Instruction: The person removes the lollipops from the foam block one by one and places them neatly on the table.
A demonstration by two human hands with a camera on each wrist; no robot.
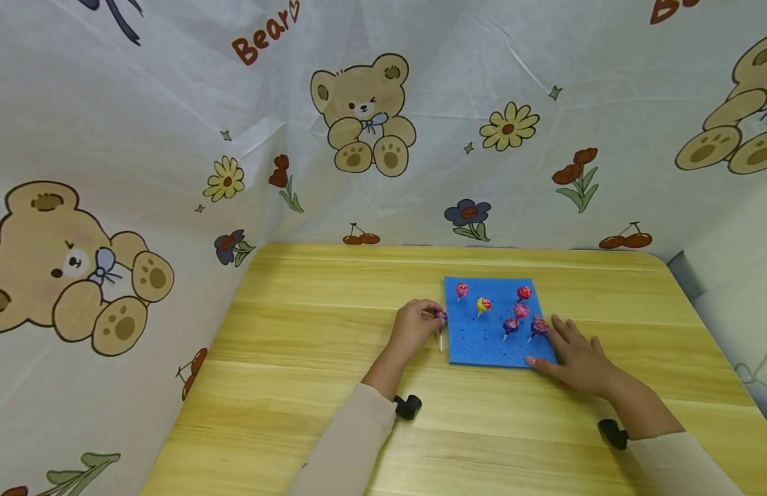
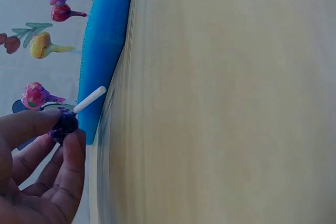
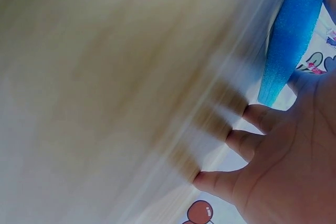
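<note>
A dark purple-wrapped lollipop (image 2: 65, 124) is pinched between the thumb and fingers of my left hand (image 1: 414, 326), its white stick (image 2: 90, 99) pointing down in the head view. That hand is just left of a blue foam board (image 1: 476, 350). Several lollipops stand upright in the board: a pink one (image 1: 462, 289), a yellow one (image 1: 484, 304), a red one (image 1: 524, 293), another pink one (image 1: 521, 311) and two purple ones, one of them (image 1: 510, 325) nearer the middle. My right hand (image 1: 584, 359) lies with spread fingers at the board's right edge, its thumb touching the front right corner.
The board lies on a wooden table (image 1: 333, 296). Small holes dot its surface. A white cloth (image 1: 420, 207) printed with bears and flowers hangs behind the table and along its left side. A dark wrist camera (image 1: 408, 407) sits on the left wrist, another (image 1: 613, 435) on the right.
</note>
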